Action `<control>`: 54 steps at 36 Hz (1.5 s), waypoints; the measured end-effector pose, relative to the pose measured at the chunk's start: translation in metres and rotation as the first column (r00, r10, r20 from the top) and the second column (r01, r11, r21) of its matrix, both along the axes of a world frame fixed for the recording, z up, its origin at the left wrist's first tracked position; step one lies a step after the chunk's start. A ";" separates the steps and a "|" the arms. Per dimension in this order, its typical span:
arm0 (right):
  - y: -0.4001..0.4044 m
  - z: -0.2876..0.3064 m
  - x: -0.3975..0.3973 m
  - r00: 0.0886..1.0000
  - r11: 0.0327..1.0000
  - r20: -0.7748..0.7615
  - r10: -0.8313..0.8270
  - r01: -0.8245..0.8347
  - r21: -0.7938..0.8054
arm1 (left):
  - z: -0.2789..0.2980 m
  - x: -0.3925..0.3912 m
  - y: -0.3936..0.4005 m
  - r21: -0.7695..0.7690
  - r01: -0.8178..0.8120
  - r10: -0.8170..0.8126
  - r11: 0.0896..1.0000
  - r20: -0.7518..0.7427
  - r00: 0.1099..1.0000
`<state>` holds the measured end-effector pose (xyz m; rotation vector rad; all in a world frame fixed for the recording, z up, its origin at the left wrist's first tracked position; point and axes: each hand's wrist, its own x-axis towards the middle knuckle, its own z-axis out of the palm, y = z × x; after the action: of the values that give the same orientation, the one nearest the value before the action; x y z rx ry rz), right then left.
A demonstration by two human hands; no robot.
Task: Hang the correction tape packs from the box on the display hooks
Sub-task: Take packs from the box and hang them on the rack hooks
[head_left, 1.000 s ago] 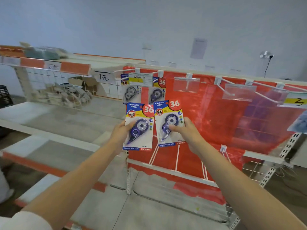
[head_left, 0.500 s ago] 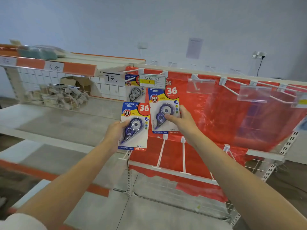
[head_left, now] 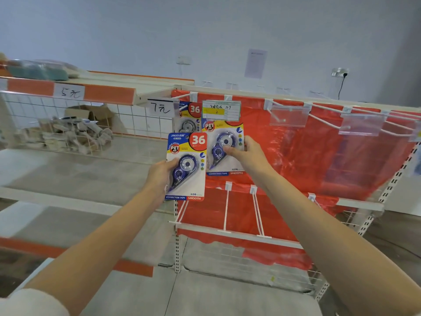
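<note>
Your left hand (head_left: 159, 176) grips one correction tape pack (head_left: 186, 166) by its left edge, thumb curled over the front onto the clear blister and the other fingers hidden behind the card. The pack sits to the right of your palm, upright, long axis vertical with a slight lean, the red "36" badge at top and the "CORRECTION TAPE SMOOTH" strip at the bottom. It hangs in the air in front of the rack, below and left of the hooks, touching none of them.

Your right hand (head_left: 247, 156) pinches a second pack (head_left: 224, 148) by its right edge, thumb pressed on the blister over the dispenser wheel, fingers wrapped behind. This pack lies to the left of your palm, also upright with its printed strip down. Its top edge is tucked behind the price label holder (head_left: 221, 110) at the end of a white display hook (head_left: 227, 97); whether the hang hole is on the hook, you cannot tell from here.

Just left of it, a third pack (head_left: 188, 119) already hangs on the neighbouring hook, partly covered by the pack in your left hand. Behind all this is the red backing sheet (head_left: 319, 160) of the rack, and a handwritten "7元" tag (head_left: 161, 108) sits at the left.
</note>
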<state>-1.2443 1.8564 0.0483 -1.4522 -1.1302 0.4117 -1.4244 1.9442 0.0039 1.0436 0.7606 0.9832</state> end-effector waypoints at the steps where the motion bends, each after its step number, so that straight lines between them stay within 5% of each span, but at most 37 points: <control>1: 0.001 -0.002 -0.002 1.000 1.000 0.012 0.008 -0.007 -0.012 | 0.001 0.000 0.001 0.004 0.005 -0.005 1.000 0.007 1.000; 28: 0.013 -0.018 0.006 0.991 0.998 -0.132 -0.017 0.024 0.052 | 0.010 0.012 0.013 0.064 -0.004 0.005 0.998 -0.021 1.000; 37: 0.027 -0.012 0.022 0.997 0.998 -0.049 0.058 -0.059 -0.020 | 0.011 0.024 0.017 0.046 -0.048 0.051 0.998 -0.064 0.997; 54: 0.088 -0.008 0.063 0.993 0.983 0.076 -0.095 0.105 -0.149 | 0.008 0.032 0.029 0.137 -0.096 0.123 0.986 -0.204 0.971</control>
<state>-1.1810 1.9444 0.0403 -1.6612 -1.0933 0.3870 -1.3921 1.9730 0.0114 1.2405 0.9489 1.0357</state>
